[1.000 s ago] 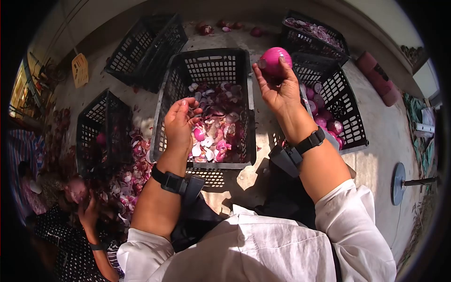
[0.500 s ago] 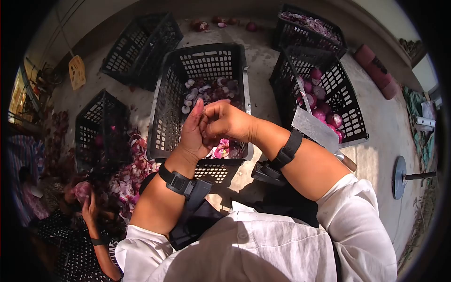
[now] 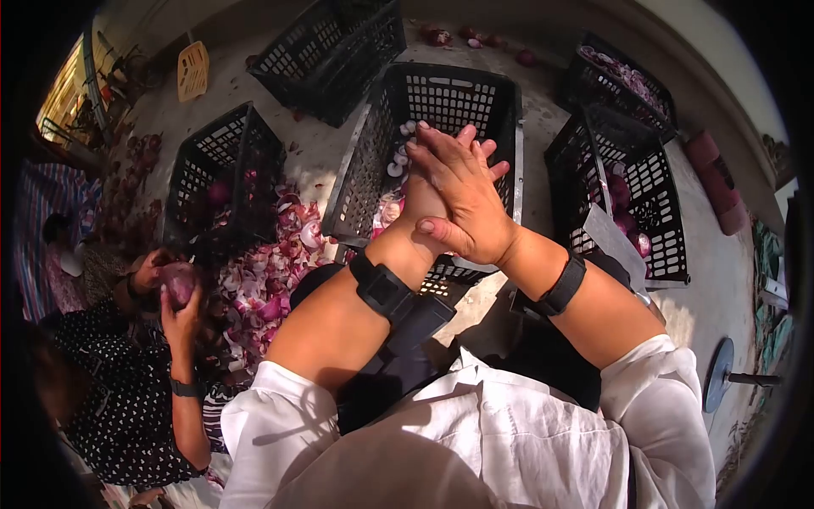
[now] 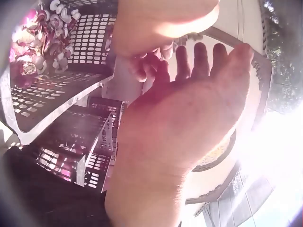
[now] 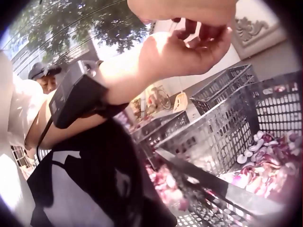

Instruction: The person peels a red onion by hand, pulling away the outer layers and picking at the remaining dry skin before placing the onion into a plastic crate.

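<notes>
In the head view my right hand (image 3: 473, 199) lies across the back or palm of my left hand (image 3: 420, 204), palm to hand, with fingers straight. Nothing is held between them as far as shows. The left wrist view shows the left hand (image 4: 175, 118) with fingers spread, and the right hand (image 4: 163, 23) above it. Below both hands stands a black plastic crate (image 3: 462, 95) with red onion skins and trimmings (image 5: 270, 165) in it. To the right, a cleaver (image 3: 604, 229) lies at a crate holding peeled red onions (image 3: 643, 246).
At the left another person's hand (image 3: 182, 321) holds a red onion (image 3: 177, 285). Onion skins (image 3: 254, 293) are heaped on the floor beside a smaller-looking black crate (image 3: 191, 182). More crates (image 3: 326, 59) stand at the back, and a round disc on a rod (image 3: 718, 373) is at far right.
The pink onion in my right hand a second ago is gone from it. Both hands came together over the middle crate, and the right hand has flattened over the left. The head view has shifted left.
</notes>
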`<state>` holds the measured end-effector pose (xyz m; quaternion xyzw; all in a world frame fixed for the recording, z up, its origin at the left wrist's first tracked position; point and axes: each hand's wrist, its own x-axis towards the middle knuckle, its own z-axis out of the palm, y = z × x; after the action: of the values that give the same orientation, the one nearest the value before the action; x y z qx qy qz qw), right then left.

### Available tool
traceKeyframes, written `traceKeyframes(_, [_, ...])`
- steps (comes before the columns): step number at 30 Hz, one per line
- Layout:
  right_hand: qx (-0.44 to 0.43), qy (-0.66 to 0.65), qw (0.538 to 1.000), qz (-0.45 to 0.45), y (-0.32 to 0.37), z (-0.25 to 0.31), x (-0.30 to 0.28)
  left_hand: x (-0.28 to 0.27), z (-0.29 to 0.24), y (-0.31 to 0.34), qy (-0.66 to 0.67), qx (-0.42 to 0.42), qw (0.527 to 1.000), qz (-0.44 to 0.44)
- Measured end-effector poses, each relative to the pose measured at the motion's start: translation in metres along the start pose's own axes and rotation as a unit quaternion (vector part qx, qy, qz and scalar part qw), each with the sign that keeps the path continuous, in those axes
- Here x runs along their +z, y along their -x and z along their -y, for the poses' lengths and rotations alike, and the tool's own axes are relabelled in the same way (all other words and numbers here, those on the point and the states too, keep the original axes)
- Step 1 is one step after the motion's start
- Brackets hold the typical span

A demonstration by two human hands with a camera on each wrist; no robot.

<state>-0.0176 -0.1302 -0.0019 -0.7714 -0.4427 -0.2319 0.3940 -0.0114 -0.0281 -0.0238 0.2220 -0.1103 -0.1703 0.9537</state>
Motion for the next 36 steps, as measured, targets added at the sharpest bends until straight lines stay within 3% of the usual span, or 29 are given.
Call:
traceKeyframes(2, [0.018, -0.018, 0.999, 0.023, -0.002, -0.003, 0.002, 0.010, -0.009, 0.003, 0.000, -0.006, 1.000, 0.000])
traceKeyframes(3, [0.033, 0.043, 0.998, 0.033, -0.003, -0.005, 0.001, 0.021, -0.015, 0.005, 0.002, -0.012, 1.000, 0.000])
traceKeyframes(4, [0.079, 0.087, 0.993, 0.022, -0.005, -0.008, -0.001, 0.030, -0.022, 0.010, 0.005, -0.017, 1.000, -0.002])
traceKeyframes(5, [0.098, 0.074, 0.992, -0.038, -0.005, -0.018, -0.004, 0.039, -0.032, 0.013, -0.077, -0.004, 0.996, 0.035])
traceKeyframes(7, [0.126, 0.090, 0.980, -0.122, -0.007, -0.033, -0.016, 0.025, -0.045, 0.013, -0.106, 0.033, 0.992, -0.053])
traceKeyframes(8, [0.101, 0.090, 0.980, -0.144, -0.010, -0.038, -0.022, 0.021, -0.048, 0.014, -0.142, 0.052, 0.984, -0.089])
traceKeyframes(11, [0.161, 0.042, 0.980, -0.111, -0.012, -0.053, -0.016, 0.012, -0.052, 0.014, -0.180, 0.090, 0.970, -0.136])
traceKeyframes(12, [0.225, -0.054, 0.969, -0.087, -0.009, -0.073, -0.005, 0.011, -0.054, 0.013, -0.180, 0.090, 0.967, -0.155])
traceKeyframes(14, [0.268, 0.056, 0.962, -0.001, 0.000, -0.106, 0.005, 0.009, -0.056, 0.013, -0.180, 0.093, 0.960, -0.194])
traceKeyframes(15, [0.309, -0.055, 0.949, 0.045, 0.010, -0.138, 0.013, 0.010, -0.058, 0.013, -0.163, 0.102, 0.960, -0.206])
traceKeyframes(16, [0.297, 0.077, 0.951, 0.041, 0.010, -0.135, 0.017, 0.010, -0.062, 0.013, -0.158, 0.106, 0.964, -0.187])
traceKeyframes(19, [0.465, -0.080, 0.873, 0.124, 0.020, -0.151, 0.024, 0.007, -0.069, 0.011, -0.129, 0.114, 0.972, -0.157])
traceKeyframes(22, [0.464, -0.146, 0.836, 0.254, 0.033, -0.175, 0.043, 0.004, -0.076, 0.013, -0.117, 0.106, 0.977, -0.145])
traceKeyframes(23, [0.436, -0.126, 0.853, 0.258, 0.036, -0.179, 0.052, 0.007, -0.079, 0.013, -0.115, 0.097, 0.974, -0.168])
traceKeyframes(24, [0.449, -0.066, 0.832, 0.320, 0.036, -0.208, 0.075, 0.001, -0.082, 0.014, -0.111, 0.096, 0.973, -0.176])
traceKeyframes(28, [0.370, -0.079, 0.851, 0.364, 0.035, -0.253, 0.121, -0.005, -0.093, 0.024, -0.102, 0.102, 0.973, -0.180])
traceKeyframes(30, [0.385, -0.068, 0.820, 0.418, 0.041, -0.251, 0.135, -0.011, -0.101, 0.030, -0.092, 0.106, 0.972, -0.189])
traceKeyframes(31, [0.365, 0.019, 0.768, 0.526, 0.037, -0.240, 0.135, -0.013, -0.105, 0.034, -0.104, 0.112, 0.968, -0.198])
traceKeyframes(36, [0.336, 0.124, 0.605, 0.711, 0.095, -0.263, 0.163, -0.034, -0.127, 0.056, -0.038, 0.148, 0.971, -0.181])
